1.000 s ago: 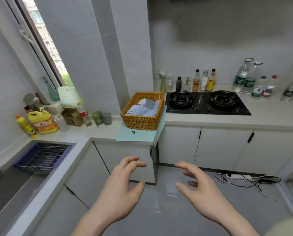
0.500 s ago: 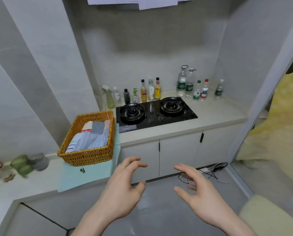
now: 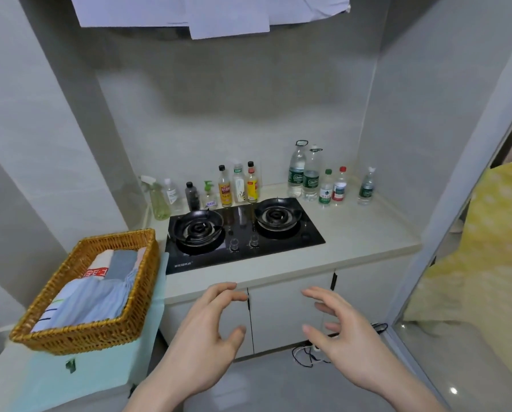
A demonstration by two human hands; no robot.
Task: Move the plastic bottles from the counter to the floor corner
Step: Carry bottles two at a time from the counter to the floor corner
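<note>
Several clear plastic water bottles stand upright at the back right of the counter (image 3: 364, 233): two tall ones with loop handles (image 3: 296, 171) (image 3: 311, 176), a small green-capped one (image 3: 326, 188), a red-capped one (image 3: 339, 187) and a white-capped one (image 3: 367, 188) further right. My left hand (image 3: 207, 331) and right hand (image 3: 341, 331) hover in front of the cabinet doors, well short of the bottles. Both have loosely curved fingers and hold nothing.
A black two-burner hob (image 3: 239, 233) lies between my hands and the wall, with condiment and spray bottles (image 3: 236, 185) behind it. A wicker basket (image 3: 79, 331) of folded cloth sits at the left. A power strip with cables (image 3: 311, 350) lies on the floor. A glass door frame (image 3: 445, 248) stands at the right.
The view has swung right and closer to the hob counter, so the sink and window have left the frame. Both hands stay raised and empty in the same pose.
</note>
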